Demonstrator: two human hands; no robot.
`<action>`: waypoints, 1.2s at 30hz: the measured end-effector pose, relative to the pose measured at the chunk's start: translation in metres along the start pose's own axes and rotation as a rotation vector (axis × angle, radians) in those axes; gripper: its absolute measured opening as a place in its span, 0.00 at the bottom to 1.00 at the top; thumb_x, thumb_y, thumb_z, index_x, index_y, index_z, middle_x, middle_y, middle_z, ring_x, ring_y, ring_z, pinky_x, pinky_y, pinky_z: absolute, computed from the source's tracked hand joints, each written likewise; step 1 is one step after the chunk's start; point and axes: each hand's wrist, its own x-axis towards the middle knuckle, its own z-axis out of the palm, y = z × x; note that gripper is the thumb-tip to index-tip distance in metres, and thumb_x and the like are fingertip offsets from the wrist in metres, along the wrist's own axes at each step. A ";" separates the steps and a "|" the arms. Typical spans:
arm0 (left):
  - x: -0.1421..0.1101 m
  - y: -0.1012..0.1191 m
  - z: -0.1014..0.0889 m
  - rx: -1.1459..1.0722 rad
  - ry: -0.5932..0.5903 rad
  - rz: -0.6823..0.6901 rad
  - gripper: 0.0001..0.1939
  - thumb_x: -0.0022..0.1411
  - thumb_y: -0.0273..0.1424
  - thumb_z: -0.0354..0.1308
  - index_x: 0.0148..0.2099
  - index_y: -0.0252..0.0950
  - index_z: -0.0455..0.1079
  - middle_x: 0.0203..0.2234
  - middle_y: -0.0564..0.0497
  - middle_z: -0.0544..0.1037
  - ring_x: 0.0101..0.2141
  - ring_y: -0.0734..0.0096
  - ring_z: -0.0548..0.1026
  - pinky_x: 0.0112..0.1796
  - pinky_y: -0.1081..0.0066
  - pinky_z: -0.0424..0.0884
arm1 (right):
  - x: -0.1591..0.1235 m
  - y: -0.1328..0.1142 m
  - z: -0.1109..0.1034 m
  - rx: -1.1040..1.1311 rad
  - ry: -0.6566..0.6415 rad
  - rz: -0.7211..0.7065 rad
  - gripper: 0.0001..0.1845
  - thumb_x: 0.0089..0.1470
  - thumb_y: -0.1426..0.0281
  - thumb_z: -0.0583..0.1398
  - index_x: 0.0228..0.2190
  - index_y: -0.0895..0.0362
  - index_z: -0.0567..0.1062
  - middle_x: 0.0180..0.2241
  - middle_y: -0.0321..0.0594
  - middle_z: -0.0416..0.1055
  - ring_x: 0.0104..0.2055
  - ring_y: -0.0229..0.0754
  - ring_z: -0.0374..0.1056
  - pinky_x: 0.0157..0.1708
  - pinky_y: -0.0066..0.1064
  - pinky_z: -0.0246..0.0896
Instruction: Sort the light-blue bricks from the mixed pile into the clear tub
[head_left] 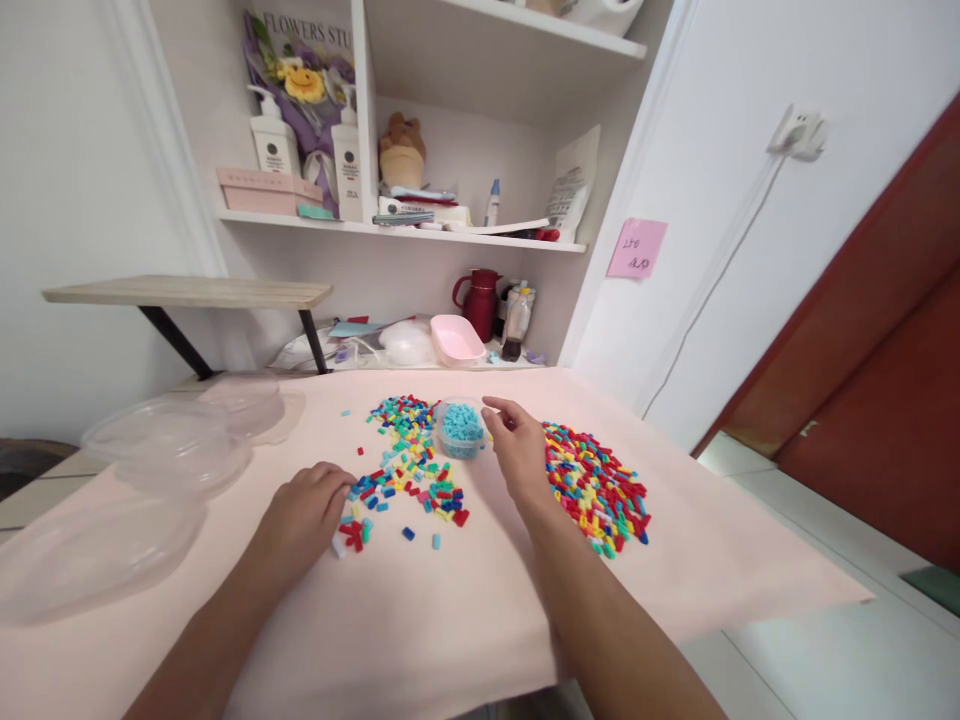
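A small clear tub (461, 450) full of light blue toy bricks (462, 423) stands mid-table. Just right of its rim is my right hand (517, 445), thumb and fingertips slightly apart, with nothing visible between them. My left hand (306, 505) rests low over the left edge of a loose spread of mixed bricks (409, 460). Its fingers are bent and pressed together, tips at some blue bricks; whatever they pinch is hidden. Several red bricks (352, 533) lie beside that hand. A larger, mostly red and yellow brick pile (596, 485) lies right of my right wrist.
Clear plastic containers (161, 440) and a clear lid-like piece (97, 555) lie at the left. Behind the table are a wooden riser (187, 292), a pink tray (457, 340), a dark red jug (480, 303) and a bottle (517, 325) under shelves (420, 228).
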 end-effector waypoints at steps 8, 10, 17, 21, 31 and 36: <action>0.000 -0.001 0.001 -0.006 -0.007 -0.010 0.18 0.66 0.37 0.43 0.43 0.43 0.75 0.44 0.49 0.78 0.45 0.62 0.74 0.48 0.60 0.69 | -0.019 -0.025 -0.003 0.112 -0.418 -0.005 0.16 0.54 0.58 0.62 0.33 0.58 0.80 0.25 0.36 0.72 0.23 0.34 0.58 0.23 0.26 0.54; 0.000 0.000 0.001 -0.009 -0.012 -0.006 0.18 0.66 0.37 0.43 0.43 0.43 0.75 0.44 0.49 0.78 0.45 0.62 0.74 0.49 0.60 0.69 | -0.027 -0.031 -0.003 0.088 -0.694 -0.012 0.14 0.53 0.59 0.63 0.32 0.58 0.81 0.25 0.36 0.73 0.24 0.35 0.61 0.25 0.26 0.55; 0.000 0.000 0.002 -0.006 -0.006 -0.009 0.18 0.65 0.35 0.43 0.44 0.43 0.75 0.43 0.49 0.78 0.45 0.62 0.74 0.48 0.61 0.69 | -0.042 -0.036 -0.003 -0.013 -1.047 0.023 0.07 0.53 0.67 0.64 0.30 0.58 0.81 0.22 0.32 0.70 0.23 0.33 0.60 0.24 0.23 0.53; -0.001 -0.001 0.003 -0.002 -0.006 -0.007 0.18 0.65 0.36 0.43 0.44 0.43 0.75 0.43 0.49 0.78 0.45 0.62 0.74 0.48 0.61 0.68 | -0.040 -0.032 -0.006 -0.079 -1.153 -0.045 0.07 0.51 0.66 0.66 0.31 0.57 0.82 0.21 0.30 0.66 0.23 0.33 0.57 0.23 0.24 0.51; -0.001 -0.001 0.003 0.010 -0.010 -0.005 0.19 0.66 0.36 0.42 0.45 0.42 0.74 0.44 0.49 0.78 0.45 0.62 0.74 0.48 0.61 0.68 | -0.029 -0.028 -0.014 -0.105 -1.280 -0.245 0.14 0.49 0.65 0.70 0.40 0.52 0.82 0.28 0.31 0.63 0.30 0.35 0.62 0.32 0.24 0.59; -0.001 -0.002 0.003 0.008 -0.010 0.003 0.18 0.65 0.36 0.43 0.44 0.43 0.75 0.44 0.49 0.78 0.44 0.62 0.74 0.47 0.61 0.68 | -0.031 -0.024 -0.011 -0.128 -1.227 -0.275 0.11 0.48 0.73 0.69 0.37 0.52 0.82 0.24 0.29 0.62 0.29 0.35 0.63 0.31 0.24 0.59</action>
